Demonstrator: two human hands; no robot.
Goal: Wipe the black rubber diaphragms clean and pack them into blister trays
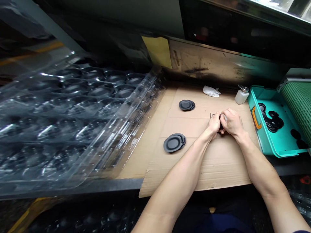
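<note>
My left hand (214,125) and my right hand (232,121) meet over the cardboard sheet (225,161), fingers closed together around a black part (221,127). Most of that part is hidden by the fingers, so its full shape does not show. To the left of my hands lie two small overlapping groups of black oval discs with raised rims: a nearer group (173,143) and a farther group (186,105). Each group rests flat on the cardboard.
Clear plastic trays (73,129) with round pockets are stacked on the left, some pockets holding dark parts. A teal bin (289,132) with black parts stands at right, beside a green mesh surface (298,100). A white pump bottle (241,95) and crumpled white wipe (211,91) lie behind.
</note>
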